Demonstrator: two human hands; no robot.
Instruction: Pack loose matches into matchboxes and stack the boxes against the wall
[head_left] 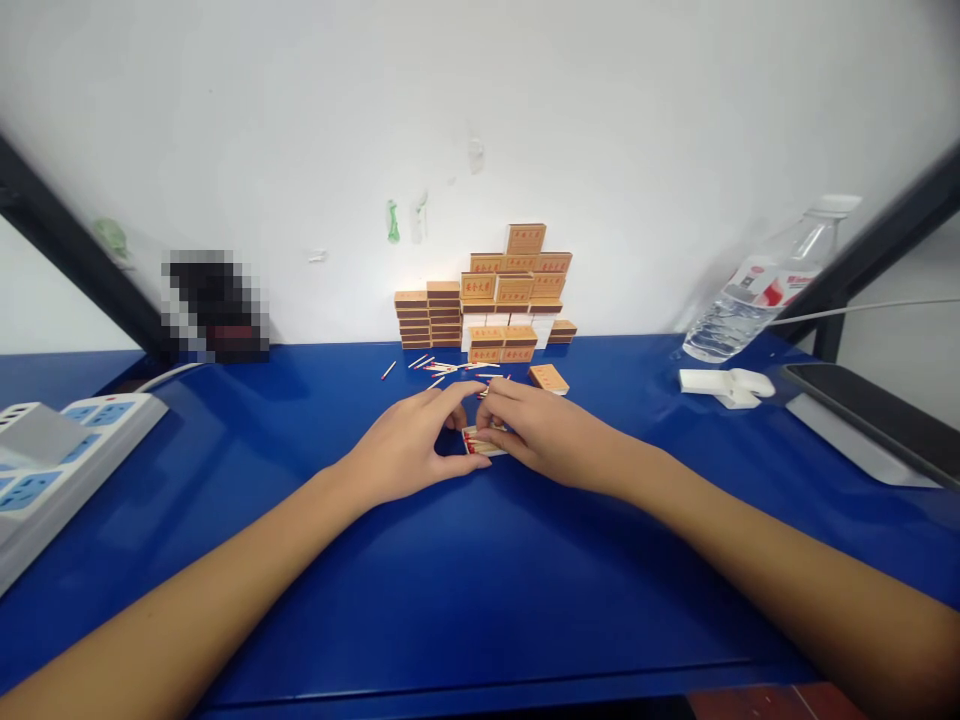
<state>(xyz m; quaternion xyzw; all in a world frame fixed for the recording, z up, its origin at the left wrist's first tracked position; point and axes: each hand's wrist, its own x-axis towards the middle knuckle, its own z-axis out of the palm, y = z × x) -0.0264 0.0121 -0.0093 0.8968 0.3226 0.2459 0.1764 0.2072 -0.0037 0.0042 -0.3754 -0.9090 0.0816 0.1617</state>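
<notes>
A small open matchbox tray (487,449) with red-tipped matches (472,441) in it lies on the blue table between my hands. My left hand (409,440) curves around its left side, thumb along the near edge and fingers at the far side. My right hand (536,425) reaches over the tray from the right, with thumb and fingers pinched at the matches; its fingertips partly cover the contents. Just beyond my fingers, loose matches (442,368) are scattered. The matchbox sleeve (549,379) lies flat a little behind my right hand.
Stacked matchboxes (517,290) rise against the white wall, with a lower stack (429,318) on their left. A power strip (90,450) is at left. On the right are a water bottle (757,290), a white plastic piece (726,386) and a dark phone-like slab (877,415).
</notes>
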